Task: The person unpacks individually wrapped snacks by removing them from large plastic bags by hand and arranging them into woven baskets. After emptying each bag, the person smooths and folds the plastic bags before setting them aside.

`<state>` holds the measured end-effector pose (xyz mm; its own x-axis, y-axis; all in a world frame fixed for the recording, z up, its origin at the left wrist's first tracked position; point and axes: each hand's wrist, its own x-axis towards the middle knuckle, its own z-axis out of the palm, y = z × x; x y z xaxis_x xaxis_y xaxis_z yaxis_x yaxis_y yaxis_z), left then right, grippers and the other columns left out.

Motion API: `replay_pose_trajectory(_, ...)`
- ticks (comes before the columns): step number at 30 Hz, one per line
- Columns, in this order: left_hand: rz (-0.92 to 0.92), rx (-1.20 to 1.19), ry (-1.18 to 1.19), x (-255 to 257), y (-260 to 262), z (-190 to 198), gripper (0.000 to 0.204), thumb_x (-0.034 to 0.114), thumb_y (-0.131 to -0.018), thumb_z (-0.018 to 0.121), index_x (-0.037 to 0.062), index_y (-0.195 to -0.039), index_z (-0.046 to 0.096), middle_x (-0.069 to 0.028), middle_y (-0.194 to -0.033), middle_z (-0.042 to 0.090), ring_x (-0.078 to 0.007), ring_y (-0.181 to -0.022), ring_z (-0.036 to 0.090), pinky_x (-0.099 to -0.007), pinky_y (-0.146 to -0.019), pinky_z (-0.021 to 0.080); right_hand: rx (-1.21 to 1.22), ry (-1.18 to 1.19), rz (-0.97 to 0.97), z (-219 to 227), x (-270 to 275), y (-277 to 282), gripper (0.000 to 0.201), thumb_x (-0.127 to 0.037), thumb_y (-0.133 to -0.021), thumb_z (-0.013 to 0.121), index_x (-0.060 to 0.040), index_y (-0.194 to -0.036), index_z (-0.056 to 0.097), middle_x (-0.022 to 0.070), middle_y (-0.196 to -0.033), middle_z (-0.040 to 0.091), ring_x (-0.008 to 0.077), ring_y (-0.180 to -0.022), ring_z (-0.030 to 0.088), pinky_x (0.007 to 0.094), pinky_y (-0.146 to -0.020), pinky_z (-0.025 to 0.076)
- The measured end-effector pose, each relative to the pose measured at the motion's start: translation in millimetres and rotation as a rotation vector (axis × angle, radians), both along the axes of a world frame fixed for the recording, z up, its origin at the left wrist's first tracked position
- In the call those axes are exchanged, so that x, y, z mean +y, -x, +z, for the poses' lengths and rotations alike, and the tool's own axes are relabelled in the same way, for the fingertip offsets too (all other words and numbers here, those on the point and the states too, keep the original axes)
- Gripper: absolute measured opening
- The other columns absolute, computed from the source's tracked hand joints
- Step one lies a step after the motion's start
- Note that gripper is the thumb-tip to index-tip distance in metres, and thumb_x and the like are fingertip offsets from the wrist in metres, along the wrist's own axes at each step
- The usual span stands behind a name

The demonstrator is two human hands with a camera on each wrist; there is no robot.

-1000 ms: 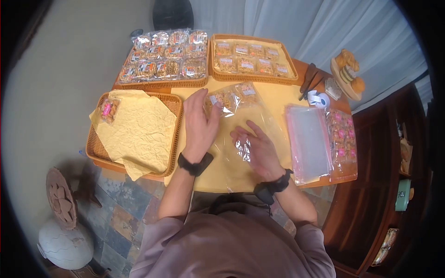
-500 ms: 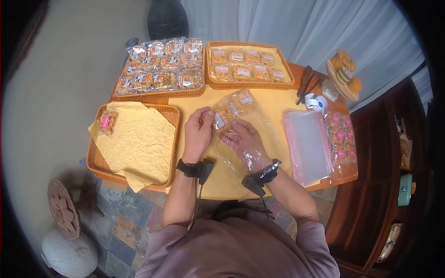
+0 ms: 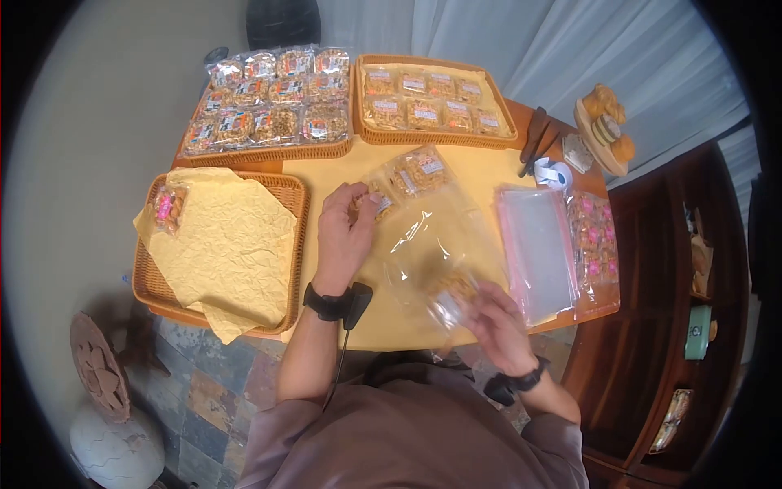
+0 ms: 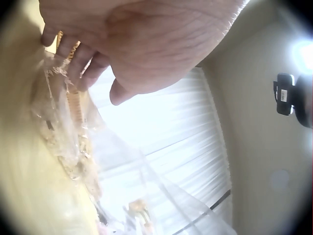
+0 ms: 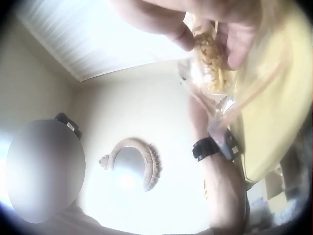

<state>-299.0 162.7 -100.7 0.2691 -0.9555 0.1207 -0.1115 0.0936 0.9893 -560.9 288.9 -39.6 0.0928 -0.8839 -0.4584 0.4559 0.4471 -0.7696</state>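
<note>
Across the yellow table covering lies a large clear plastic bag (image 3: 415, 236), with packets of crunchy golden snack (image 3: 419, 173) at its far end. My left hand (image 3: 342, 236) rests on the packet (image 3: 377, 202) at the bag's far left corner. Its fingertips reach the plastic, and the thumb (image 4: 119, 93) stands apart from the fingers. Near the table's front edge, my right hand (image 3: 498, 326) holds another packet (image 3: 453, 292), blurred in the head view. In the right wrist view, thumb and fingers pinch this snack packet (image 5: 210, 61), with clear film around it.
Two wicker baskets (image 3: 440, 140) with rows of packets stand at the back. A paper-lined basket (image 3: 297, 244) at left holds one pink-labelled packet (image 3: 169, 208). On the right are flat clear bags (image 3: 538, 253), pink-labelled packets (image 3: 593, 236), a white roll (image 3: 552, 174) and a bread stand (image 3: 603, 138).
My right hand has drawn back from the bag's far end toward the table's front right and now holds a packet. My left hand stays near the bag's far left corner.
</note>
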Motion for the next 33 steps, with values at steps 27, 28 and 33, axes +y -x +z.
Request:
replay_pose_trajectory(27,0.202,0.339,-0.050,-4.9,11.6,-12.6,0.023,0.012,-0.099,0.068,-0.0040,-0.115,0.065,-0.0051,-0.102,0.059,-0.0088,-0.081,0.058,-0.0246,-0.068,0.050,1.030,0.789,0.439,136.3,-415.2,-63.1,0.035,-0.005,-0.087,0.076,0.0069,-0.117,0.064,0.0103,-0.099,0.072,0.0158,-0.086,0.068,0.0282,-0.076,0.055)
replay_pose_trajectory(28,0.221,0.290,-0.049,-4.6,12.3,-12.4,0.022,0.012,-0.099,0.068,-0.0030,-0.115,0.066,-0.0053,-0.101,0.059,-0.0092,-0.078,0.058,-0.0250,-0.066,0.050,1.023,0.787,0.443,131.2,-431.6,-74.1,0.035,-0.005,-0.087,0.076,0.0069,-0.117,0.064,0.0103,-0.099,0.072,0.0158,-0.086,0.068,0.0282,-0.076,0.055)
replay_pose_trajectory(33,0.220,0.341,-0.054,-3.3,16.2,-3.8,0.019,0.013,-0.099,0.067,0.0007,-0.114,0.067,-0.0060,-0.106,0.062,-0.0126,-0.087,0.058,-0.0291,-0.077,0.049,1.013,0.849,0.619,68.4,-507.6,-122.9,0.026,-0.003,-0.083,0.076,0.0032,-0.108,0.070,0.0081,-0.093,0.072,0.0167,-0.081,0.067,0.0301,-0.075,0.054)
